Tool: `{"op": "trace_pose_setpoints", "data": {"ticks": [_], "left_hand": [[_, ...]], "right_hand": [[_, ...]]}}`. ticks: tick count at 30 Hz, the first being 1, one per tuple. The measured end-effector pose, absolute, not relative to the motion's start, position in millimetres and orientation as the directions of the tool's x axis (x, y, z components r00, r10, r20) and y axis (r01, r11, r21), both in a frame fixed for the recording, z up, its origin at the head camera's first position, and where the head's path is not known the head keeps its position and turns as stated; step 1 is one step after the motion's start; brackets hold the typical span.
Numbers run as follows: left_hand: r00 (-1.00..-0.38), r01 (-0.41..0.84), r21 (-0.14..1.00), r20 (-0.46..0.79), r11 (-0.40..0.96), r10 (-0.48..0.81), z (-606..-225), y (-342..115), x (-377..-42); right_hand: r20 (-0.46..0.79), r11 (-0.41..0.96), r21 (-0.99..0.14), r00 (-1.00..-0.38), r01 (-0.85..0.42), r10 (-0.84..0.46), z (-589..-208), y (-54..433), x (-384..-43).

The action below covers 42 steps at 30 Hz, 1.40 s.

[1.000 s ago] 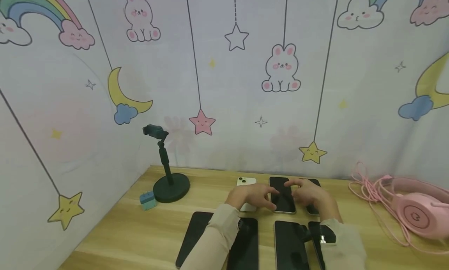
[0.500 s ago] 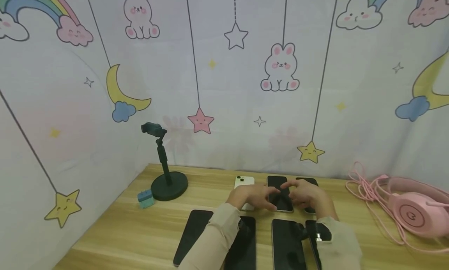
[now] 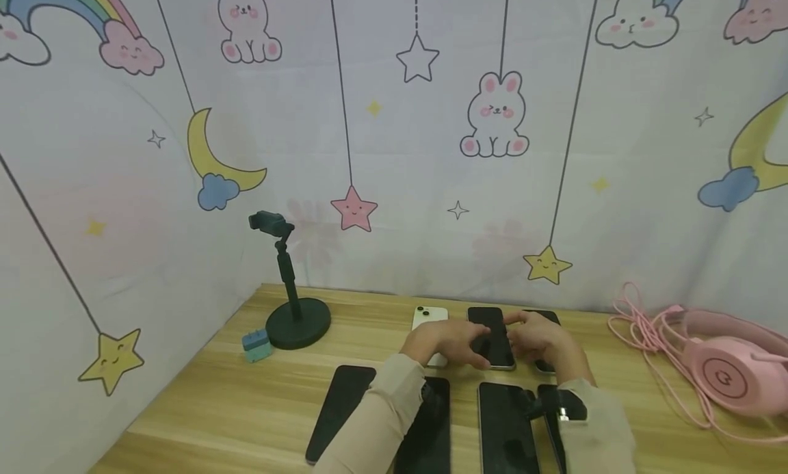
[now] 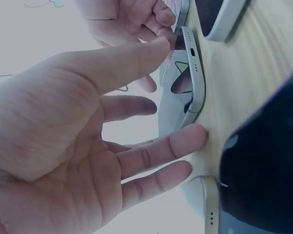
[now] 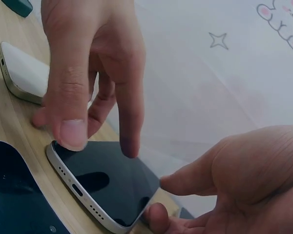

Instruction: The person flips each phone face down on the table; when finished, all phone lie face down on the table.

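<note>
Two bare hands flank a dark-screened phone (image 3: 486, 318) lying face up in the back row. My left hand (image 3: 452, 340) reaches over its left side. In the right wrist view, the left thumb (image 5: 74, 122) hovers at the bottom corner of the screen, another finger points down over the glass, and the fingers look loosely extended. My right hand (image 3: 540, 338) is at the phone's right edge, with the thumb (image 5: 190, 173) beside the side rim and a curled fingertip (image 5: 157, 218) low against it. To the left lies a white phone (image 3: 431, 314), back up, partly covered by the left hand.
Another dark phone (image 3: 548, 315) lies partly under the right hand. Several dark slabs, including a left one (image 3: 341, 409) and a right one (image 3: 506, 419), form a front row beneath the forearms. A black stand (image 3: 298, 323), small blue block (image 3: 256, 345) and pink headphones (image 3: 732, 375) sit around them.
The right index finger, earlier stretched over the phone's screen, has drawn back to its right edge. The left hand stays nearly in place; its fingertips shift slightly.
</note>
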<state>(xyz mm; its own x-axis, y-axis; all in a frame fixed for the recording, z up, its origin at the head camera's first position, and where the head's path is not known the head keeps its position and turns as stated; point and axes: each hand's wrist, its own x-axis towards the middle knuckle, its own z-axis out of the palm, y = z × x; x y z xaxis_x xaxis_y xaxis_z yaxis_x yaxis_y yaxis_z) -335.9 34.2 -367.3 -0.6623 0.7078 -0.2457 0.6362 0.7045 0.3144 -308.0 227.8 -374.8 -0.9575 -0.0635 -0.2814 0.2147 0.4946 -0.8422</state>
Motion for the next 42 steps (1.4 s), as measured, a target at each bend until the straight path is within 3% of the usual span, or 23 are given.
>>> {"op": "trace_pose_setpoints", "data": {"ticks": [5, 27, 42], "left_hand": [[-0.678, 0.596, 0.374, -0.240, 0.710, 0.695, -365.7, 33.0, -335.1], [-0.662, 0.593, 0.437, -0.214, 0.677, 0.718, -364.7, 38.5, -336.8], [-0.622, 0.507, 0.636, -0.199, 0.582, 0.758, -363.0, 32.3, -339.4]], "right_hand": [[-0.288, 0.467, -0.857, -0.954, 0.219, -0.083, -375.0, 227.3, -308.0], [-0.208, 0.380, -0.911, -0.973, 0.158, -0.096, -367.2, 236.3, -310.9], [-0.155, 0.267, -0.959, -0.964, 0.094, -0.216, -369.5, 228.1, -310.8]]}}
